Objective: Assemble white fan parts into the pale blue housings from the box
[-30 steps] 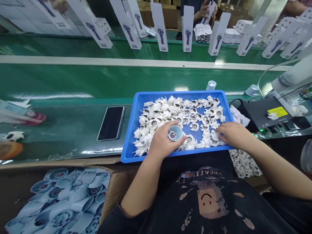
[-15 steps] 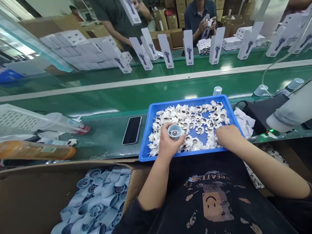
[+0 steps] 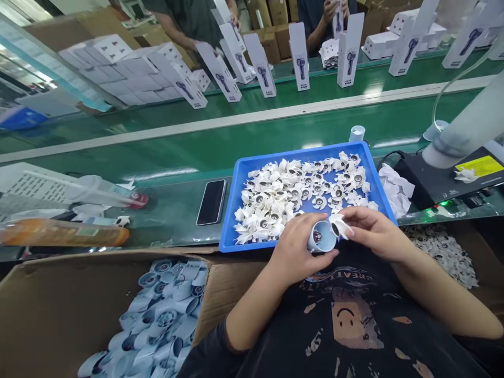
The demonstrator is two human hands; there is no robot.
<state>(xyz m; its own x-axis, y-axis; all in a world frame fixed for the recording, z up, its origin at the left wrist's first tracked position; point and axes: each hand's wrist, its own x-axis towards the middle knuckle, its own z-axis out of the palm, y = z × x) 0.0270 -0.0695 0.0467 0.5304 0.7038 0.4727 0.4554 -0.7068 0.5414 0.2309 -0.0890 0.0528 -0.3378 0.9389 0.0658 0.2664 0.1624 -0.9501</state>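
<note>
My left hand (image 3: pixel 301 247) is closed round a light blue fan housing (image 3: pixel 323 237), a short open tube with a motor visible inside. Its mouth is turned toward my right hand (image 3: pixel 372 231), which pinches a white fan blade wheel (image 3: pixel 339 227) just beside the rim. The dark hub of the wheel faces the housing; whether the two touch I cannot tell. Behind both hands, a blue tray (image 3: pixel 230 210) holds many more white fan blade wheels (image 3: pixel 271 202), piled thickest on its left side.
A phone (image 3: pixel 211 202) lies left of the tray. At lower left, a cardboard box (image 3: pixel 224 294) contains many blue housings (image 3: pixel 165 315). A black device (image 3: pixel 441 178) and crumpled white paper (image 3: pixel 396 189) are at right. White cartons (image 3: pixel 301 58) stand along the green conveyor (image 3: pixel 197 142); people work beyond it.
My right hand has come out of the tray with a fan blade wheel. My left hand has moved right and toward my body, tilting the housing toward the wheel.
</note>
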